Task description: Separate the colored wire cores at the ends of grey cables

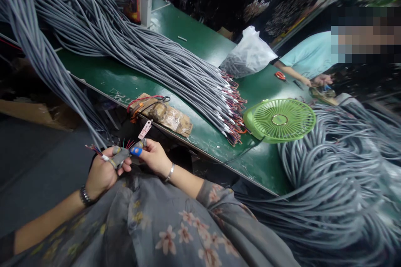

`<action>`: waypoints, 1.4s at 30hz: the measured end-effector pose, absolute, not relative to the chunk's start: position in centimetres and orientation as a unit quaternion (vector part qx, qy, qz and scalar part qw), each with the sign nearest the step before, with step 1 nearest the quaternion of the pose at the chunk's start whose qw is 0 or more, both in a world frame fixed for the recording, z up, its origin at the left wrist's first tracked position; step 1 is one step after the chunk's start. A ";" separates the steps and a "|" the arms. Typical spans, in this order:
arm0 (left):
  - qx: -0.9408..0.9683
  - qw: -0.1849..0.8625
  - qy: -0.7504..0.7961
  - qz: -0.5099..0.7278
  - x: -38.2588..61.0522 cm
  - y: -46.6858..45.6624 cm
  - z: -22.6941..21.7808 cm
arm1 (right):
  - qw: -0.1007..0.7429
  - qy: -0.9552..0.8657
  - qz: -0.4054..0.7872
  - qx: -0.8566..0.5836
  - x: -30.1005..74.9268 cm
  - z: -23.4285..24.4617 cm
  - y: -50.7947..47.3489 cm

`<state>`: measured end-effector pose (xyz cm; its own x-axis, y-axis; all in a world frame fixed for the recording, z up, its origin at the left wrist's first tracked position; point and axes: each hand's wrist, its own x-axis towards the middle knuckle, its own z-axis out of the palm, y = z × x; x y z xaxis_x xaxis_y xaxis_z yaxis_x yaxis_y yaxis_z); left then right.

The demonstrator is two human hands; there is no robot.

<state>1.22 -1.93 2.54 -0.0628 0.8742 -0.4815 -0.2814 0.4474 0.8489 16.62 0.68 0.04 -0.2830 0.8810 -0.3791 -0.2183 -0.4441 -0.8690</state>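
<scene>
My left hand [105, 171], with grey covers on its fingers, is closed around the end of a grey cable [97, 137]. A white collar and thin coloured wires [93, 149] stick out past its fingers. Right beside it, my right hand [153, 156] has a blue wrap on the thumb and is closed in a pinch close to thin red and green wires [128, 144]. A flat pale-pink piece with a hole [145, 129] juts up by the right fingers; whether they hold it is unclear. The exact contact between fingertips and wires is hidden.
On the green table [200, 137] lies a thick bundle of grey cables [163, 60] with bared wire ends. A taped wooden block [171, 117] sits at the near edge. A green fan [280, 120], a plastic bag [249, 56], orange-handled cutters [280, 76] and a co-worker [308, 56] are farther right.
</scene>
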 end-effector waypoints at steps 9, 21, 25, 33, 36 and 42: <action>0.258 0.640 0.560 0.458 0.8 -1.7 3.1 | 0.410 -0.328 0.730 -0.438 18.0 -1.2 1.0; 0.297 0.748 0.481 0.347 0.9 0.4 4.1 | 0.434 -0.352 0.715 -0.419 17.8 -0.6 4.5; 0.295 0.757 0.476 0.336 1.3 1.1 3.9 | 0.470 -0.347 0.678 -0.446 17.0 -1.1 4.6; 0.310 0.763 0.466 0.323 1.6 1.3 2.5 | 0.498 -0.181 0.763 -0.370 15.6 -1.5 5.3; 0.309 0.761 0.469 0.325 1.5 1.3 2.3 | 0.497 -0.171 0.766 -0.369 15.6 -1.6 5.3; 0.314 0.753 0.478 0.326 1.2 0.4 2.8 | 0.432 -0.192 0.806 -0.358 16.9 -0.9 5.1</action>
